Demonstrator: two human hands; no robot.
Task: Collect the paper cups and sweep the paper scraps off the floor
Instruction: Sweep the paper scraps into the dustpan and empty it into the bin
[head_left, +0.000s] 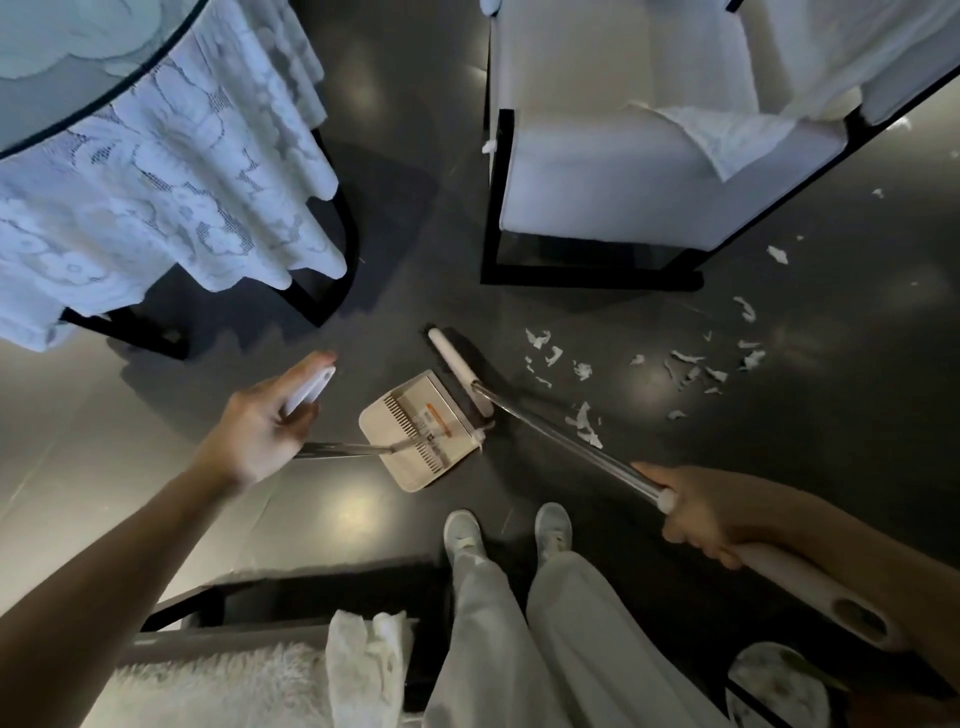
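My left hand (265, 415) grips the white top of the dustpan's long handle. The beige dustpan (421, 431) stands on the dark floor in front of my feet. My right hand (696, 514) holds the broom's handle where the metal shaft meets the white grip. The broom head (460, 369) lies on the floor along the pan's far edge. White paper scraps (691, 369) are scattered over the floor to the right of the broom, with a bigger clump (587, 423) beside the shaft. No paper cup shows.
A white armchair (649, 171) with a black frame stands ahead on the right. A round glass table (78, 67) with a lace cloth (156, 197) is at the left. A furry seat (218, 686) is at the bottom left. My shoes (511, 535) stand just behind the pan.
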